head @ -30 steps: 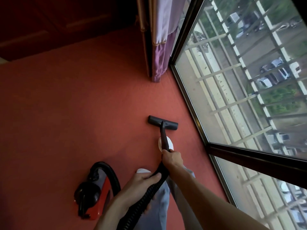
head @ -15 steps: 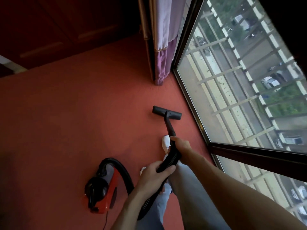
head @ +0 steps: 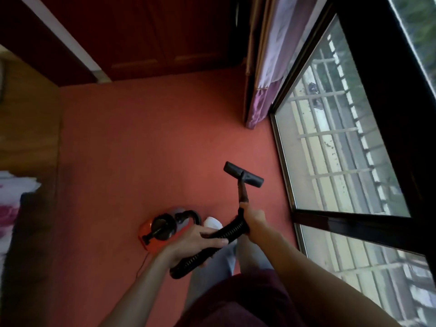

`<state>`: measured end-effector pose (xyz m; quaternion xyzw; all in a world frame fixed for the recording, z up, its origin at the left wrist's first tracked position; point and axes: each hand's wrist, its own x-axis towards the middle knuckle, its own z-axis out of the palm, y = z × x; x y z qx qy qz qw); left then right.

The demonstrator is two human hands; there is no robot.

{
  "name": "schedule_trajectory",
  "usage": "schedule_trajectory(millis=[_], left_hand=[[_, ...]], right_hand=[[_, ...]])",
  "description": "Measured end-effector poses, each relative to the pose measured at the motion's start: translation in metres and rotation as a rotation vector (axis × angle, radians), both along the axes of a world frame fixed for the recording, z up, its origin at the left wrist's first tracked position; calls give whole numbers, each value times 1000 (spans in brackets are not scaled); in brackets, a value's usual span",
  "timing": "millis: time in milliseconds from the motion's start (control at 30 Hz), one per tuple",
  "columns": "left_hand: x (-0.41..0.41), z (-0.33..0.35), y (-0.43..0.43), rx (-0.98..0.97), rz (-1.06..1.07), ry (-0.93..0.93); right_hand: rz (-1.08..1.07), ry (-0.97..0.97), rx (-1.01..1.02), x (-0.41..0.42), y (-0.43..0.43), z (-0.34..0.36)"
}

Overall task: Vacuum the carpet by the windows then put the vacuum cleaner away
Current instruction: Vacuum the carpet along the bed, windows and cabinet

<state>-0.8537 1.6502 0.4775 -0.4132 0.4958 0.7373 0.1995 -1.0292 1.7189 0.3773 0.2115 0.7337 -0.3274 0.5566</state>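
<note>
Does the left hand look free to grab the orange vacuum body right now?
Probably not yet: the left hand grips the black hose. The vacuum body sits close beside it on the carpet, nothing between.

A red carpet [head: 141,142] is bounded by dark wooden panelling [head: 177,31] at the far end, a purple curtain [head: 262,102] in the corner and dark-framed windows [head: 330,149] through which daylight is admitted.

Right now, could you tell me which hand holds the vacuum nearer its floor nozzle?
The right hand, gripping where the wand meets the hose; the left hand holds the hose farther back.
</note>
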Motion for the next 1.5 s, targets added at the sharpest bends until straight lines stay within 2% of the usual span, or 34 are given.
schedule_trajectory(millis=[200, 533, 667, 867, 1133, 1400, 1500], left_hand=[[12, -14, 67, 5, 91, 22], [-10, -37, 221, -134, -110, 33], [5, -40, 279, -184, -138, 0], [42, -39, 326, -159, -159, -26], [88, -75, 362, -98, -247, -22], [130, -132, 353, -29, -168, -82], [136, -151, 352, -36, -161, -90]], right_hand=[[30, 59, -12, 4, 59, 4], [3, 29, -55, -12, 218, -19], [-61, 19, -25, 8, 274, -3], [25, 24, 104, 48, 336, -10], [111, 55, 228, 102, 368, -37], [239, 166, 208, 150, 351, -100], [226, 188, 232, 158, 348, -126]])
